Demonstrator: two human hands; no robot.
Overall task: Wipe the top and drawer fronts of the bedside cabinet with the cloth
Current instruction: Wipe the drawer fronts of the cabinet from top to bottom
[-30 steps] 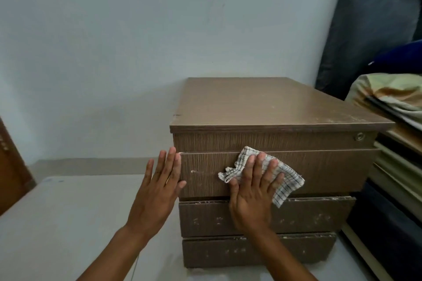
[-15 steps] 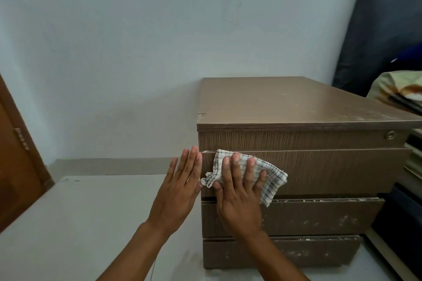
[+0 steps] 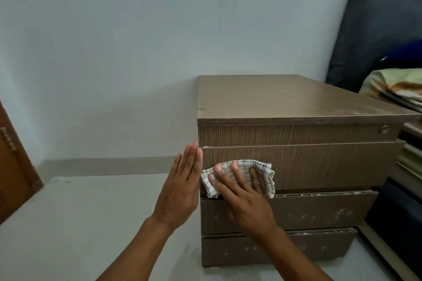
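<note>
right grip (image 3: 244, 198) lies flat with fingers spread, palm pressing the checked cloth (image 3: 242, 177) against the upper drawer front (image 3: 319, 164) of the bedside cabinet (image 3: 296, 166); it pins the cloth rather than pinching it. the cloth is bunched near the left end of that drawer front, its lower edge hanging down to the gap above the middle drawer front (image 3: 319, 210). left grip (image 3: 182, 189) is open, fingers straight and close together, set edge-on at the cabinet's left front corner, fingertips at the top edge of the upper drawer; whether it touches the wood cannot be told for sure.

the cabinet is brown wood grain, with a plain band under its top (image 3: 285, 98) carrying a small round lock (image 3: 384, 129) at the right. the top shows pale scuffs toward its right edge. the middle and bottom drawer front (image 3: 308, 246) are speckled with whitish marks and have chipped upper edges. the right forearm crosses in front of both lower drawers and hides part of them.

the cabinet stands on a pale floor (image 3: 80, 223) against a light wall (image 3: 137, 41). a brown wooden door (image 3: 11, 166) shows at the far left. at the right, close beside the cabinet, are a dark upholstered piece (image 3: 376, 29), folded patterned bedding (image 3: 392, 84) and a bed's edge (image 3: 408, 159).
</note>
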